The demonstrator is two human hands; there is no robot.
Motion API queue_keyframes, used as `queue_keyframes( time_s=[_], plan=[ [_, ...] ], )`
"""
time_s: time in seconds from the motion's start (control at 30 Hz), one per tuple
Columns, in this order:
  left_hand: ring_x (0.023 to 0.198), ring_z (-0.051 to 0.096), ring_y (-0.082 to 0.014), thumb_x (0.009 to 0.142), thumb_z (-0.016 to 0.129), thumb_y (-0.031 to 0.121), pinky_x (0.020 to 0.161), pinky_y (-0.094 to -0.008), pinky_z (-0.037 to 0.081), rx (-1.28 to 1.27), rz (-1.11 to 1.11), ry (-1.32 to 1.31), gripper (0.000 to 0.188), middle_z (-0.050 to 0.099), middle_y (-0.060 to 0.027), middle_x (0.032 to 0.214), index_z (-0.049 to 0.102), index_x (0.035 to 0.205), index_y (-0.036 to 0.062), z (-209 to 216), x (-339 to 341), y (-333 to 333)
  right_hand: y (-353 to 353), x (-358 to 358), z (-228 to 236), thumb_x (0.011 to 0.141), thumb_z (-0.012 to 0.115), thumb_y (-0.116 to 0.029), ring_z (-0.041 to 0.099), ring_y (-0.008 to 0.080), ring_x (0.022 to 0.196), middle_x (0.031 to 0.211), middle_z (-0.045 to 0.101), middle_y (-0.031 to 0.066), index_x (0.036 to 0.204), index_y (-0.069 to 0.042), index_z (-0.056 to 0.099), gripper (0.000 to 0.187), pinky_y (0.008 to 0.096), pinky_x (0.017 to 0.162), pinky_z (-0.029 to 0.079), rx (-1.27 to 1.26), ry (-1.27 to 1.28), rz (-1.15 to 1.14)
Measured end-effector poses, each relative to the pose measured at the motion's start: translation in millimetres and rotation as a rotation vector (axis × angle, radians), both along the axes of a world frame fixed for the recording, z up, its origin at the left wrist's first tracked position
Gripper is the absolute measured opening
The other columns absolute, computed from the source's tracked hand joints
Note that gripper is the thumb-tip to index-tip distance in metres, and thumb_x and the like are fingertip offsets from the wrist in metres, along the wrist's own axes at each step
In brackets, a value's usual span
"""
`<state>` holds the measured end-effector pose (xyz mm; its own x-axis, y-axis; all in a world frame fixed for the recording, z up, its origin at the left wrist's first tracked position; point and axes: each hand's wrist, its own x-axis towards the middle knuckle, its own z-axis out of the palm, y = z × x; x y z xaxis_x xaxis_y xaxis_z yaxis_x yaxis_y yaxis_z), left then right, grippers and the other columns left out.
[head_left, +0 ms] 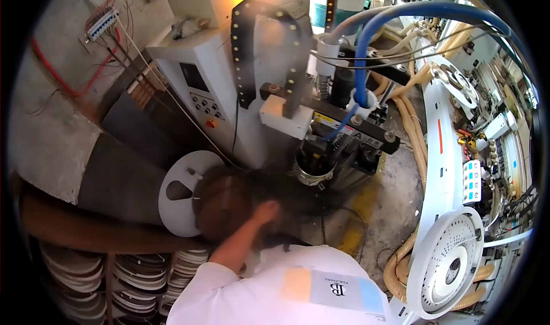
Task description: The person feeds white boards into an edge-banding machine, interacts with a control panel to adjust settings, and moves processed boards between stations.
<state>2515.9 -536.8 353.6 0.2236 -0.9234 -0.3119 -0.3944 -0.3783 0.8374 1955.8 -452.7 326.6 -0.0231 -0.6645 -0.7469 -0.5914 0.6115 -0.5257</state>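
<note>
My left hand (267, 212) reaches forward from the white sleeve, just right of a dark brown roll (223, 207). Its fingers are smeared and dim, so I cannot see whether they hold anything or touch the roll. On the roll's left side sits a white round flange plate (179, 213) with a cut-out. Ahead and to the right stands a machine head with a round metal collar (312, 175) at its lower end. A thick blue hose (361, 55) runs into it from above. My right hand is not visible.
A grey control cabinet (220, 90) with a screen and knobs stands behind the roll. At lower left, a rack holds several stacked coils (137, 282). A long white machine (431, 153) with a perforated disc (450, 262) lines the right side; tan ribbed hoses (415, 130) run beside it.
</note>
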Motion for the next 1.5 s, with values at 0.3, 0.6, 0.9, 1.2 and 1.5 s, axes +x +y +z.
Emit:
queue_keyframes(
  time_s=[0.3, 0.6, 0.9, 1.2, 1.5],
  plan=[
    [0.073, 0.069, -0.0164, 0.103, 0.057, 0.037, 0.068, -0.0343, 0.055, 0.039, 0.444, 0.298, 0.035, 0.073, -0.0072, 0.087, 0.070, 0.105, 0.0040, 27, 227, -108, -29, 144, 43, 0.099, 0.057, -0.035, 0.067, 0.0387, 0.098, 0.102, 0.072, 0.0184, 0.109, -0.009, 0.073, 0.032, 0.0482, 0.085, 0.052, 0.020, 0.040, -0.017],
    [0.062, 0.062, -0.0145, 0.105, 0.052, 0.051, 0.051, -0.0302, 0.047, -0.120, 0.875, 0.804, 0.044, 0.068, -0.0021, 0.078, 0.068, 0.102, 0.0098, 56, 379, -251, -13, 201, 66, 0.099, 0.058, -0.035, 0.067, 0.0394, 0.099, 0.103, 0.071, 0.0184, 0.109, -0.009, 0.073, 0.031, 0.0486, 0.085, 0.052, 0.076, 0.115, -0.077],
    [0.046, 0.039, -0.0122, 0.104, 0.050, 0.060, 0.043, -0.0299, 0.027, 0.035, 1.030, 0.885, 0.052, 0.047, 0.0033, 0.060, 0.057, 0.080, 0.0138, 61, 393, -275, 7, 199, 59, 0.099, 0.058, -0.034, 0.067, 0.0400, 0.100, 0.103, 0.071, 0.0184, 0.109, -0.009, 0.073, 0.031, 0.0490, 0.085, 0.052, 0.097, 0.129, -0.137],
    [0.049, 0.043, -0.0109, 0.103, 0.057, 0.054, 0.043, -0.0268, 0.029, -0.145, 0.940, 0.903, 0.044, 0.047, 0.0055, 0.059, 0.058, 0.080, 0.0170, 99, 407, -265, 35, 204, 45, 0.099, 0.059, -0.034, 0.067, 0.0406, 0.101, 0.103, 0.071, 0.0184, 0.109, -0.009, 0.073, 0.031, 0.0494, 0.085, 0.052, 0.070, 0.108, -0.190],
    [0.083, 0.059, -0.0100, 0.102, 0.059, 0.036, 0.064, -0.0258, 0.050, -0.242, 0.622, 1.068, 0.023, 0.066, 0.0005, 0.096, 0.065, 0.113, 0.0171, 11, 445, -278, 148, 161, -36, 0.098, 0.059, -0.033, 0.066, 0.0413, 0.101, 0.103, 0.071, 0.0184, 0.109, -0.008, 0.072, 0.030, 0.0498, 0.085, 0.052, -0.016, 0.336, -0.134]
  ],
)
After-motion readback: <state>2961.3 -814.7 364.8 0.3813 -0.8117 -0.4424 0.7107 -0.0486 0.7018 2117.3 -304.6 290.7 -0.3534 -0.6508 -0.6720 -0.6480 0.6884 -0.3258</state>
